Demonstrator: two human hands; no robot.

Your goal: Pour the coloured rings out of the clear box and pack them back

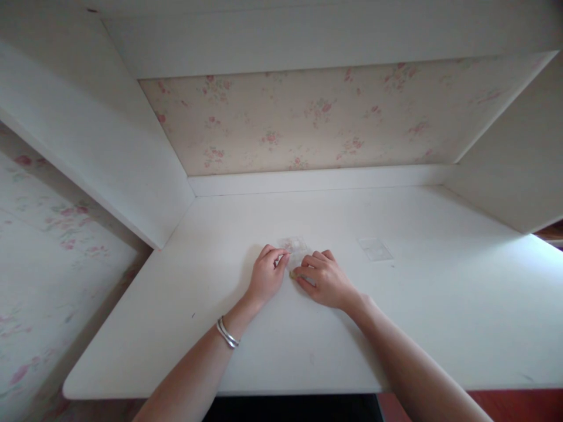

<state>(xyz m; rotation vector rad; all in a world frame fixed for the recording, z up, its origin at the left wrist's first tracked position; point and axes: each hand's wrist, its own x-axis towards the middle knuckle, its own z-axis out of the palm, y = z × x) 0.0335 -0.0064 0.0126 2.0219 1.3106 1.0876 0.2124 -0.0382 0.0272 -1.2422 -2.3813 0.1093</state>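
Note:
A small clear plastic packet [295, 248] with something pale inside lies on the white desk [417, 316]. My left hand [266, 274] rests beside it, fingers curled and pinching its left edge. My right hand [323, 278] lies on the packet's near right side, fingers bent and pressing or pinching it. The two hands nearly meet over the packet. A silver bangle sits on my left wrist. What is inside the packet is too small to name.
A second flat clear piece [375, 249] lies on the desk to the right of my hands. White side panels [88, 140] and a flowered back wall [308, 117] close in the desk. Its front edge runs near my forearms.

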